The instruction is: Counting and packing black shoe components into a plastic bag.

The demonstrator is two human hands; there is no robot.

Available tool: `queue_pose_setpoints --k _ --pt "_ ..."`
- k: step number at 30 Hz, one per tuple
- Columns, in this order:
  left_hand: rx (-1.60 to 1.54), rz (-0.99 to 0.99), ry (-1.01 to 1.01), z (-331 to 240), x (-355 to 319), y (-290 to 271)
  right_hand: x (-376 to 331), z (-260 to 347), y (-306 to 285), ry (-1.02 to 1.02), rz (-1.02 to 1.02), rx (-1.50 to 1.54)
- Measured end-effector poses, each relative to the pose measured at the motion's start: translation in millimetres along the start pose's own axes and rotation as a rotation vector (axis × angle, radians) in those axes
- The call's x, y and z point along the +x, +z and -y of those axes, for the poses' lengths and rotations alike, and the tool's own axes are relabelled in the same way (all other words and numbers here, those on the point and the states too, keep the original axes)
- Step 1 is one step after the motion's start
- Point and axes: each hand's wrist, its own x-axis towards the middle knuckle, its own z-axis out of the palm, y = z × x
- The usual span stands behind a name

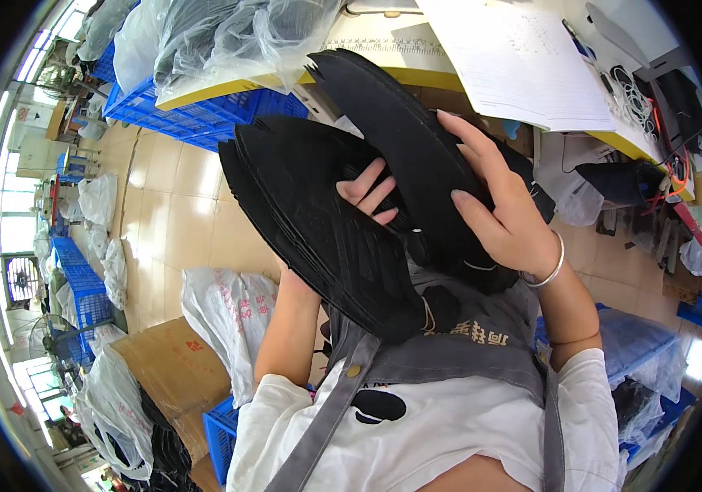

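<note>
A thick bundle of black fabric pieces, shaped like shoe uppers (310, 205), is held up in front of my chest. Its layered edges fan out on the left side. My left hand (371, 195) reaches under this side, and its fingertips come up through the gap in the middle, curled round the layers. The palm is hidden beneath the fabric. On the right, a long curved black part (417, 139) of the bundle stands raised. My right hand (505, 201) grips its outer side, thumb and fingers bent over it. Whether both parts are joined is hidden.
Ahead stands a yellow-edged table (220, 85) with clear plastic bags (236, 41) and an open notebook (523, 70). Blue crates (179, 111) sit under its left end. A cardboard box (175, 369) and a white bag (228, 316) lie at my left, a blue crate (634, 336) at my right.
</note>
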Motion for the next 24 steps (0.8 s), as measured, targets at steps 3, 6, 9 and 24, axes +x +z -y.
queue_pose_setpoints --k 3,6,9,24 --pt "-0.074 0.163 -0.069 -4 6 0 1 -2 -7 0.096 0.028 0.111" --pt "-0.016 0.074 -0.144 -7 11 8 2 -2 -9 0.174 0.047 0.213" --pt "0.091 -0.022 -0.128 -3 14 20 4 1 -5 0.025 -0.145 -0.178" --pt "0.148 0.006 -0.183 2 27 22 -6 -37 -4 0.171 -0.231 -0.878"
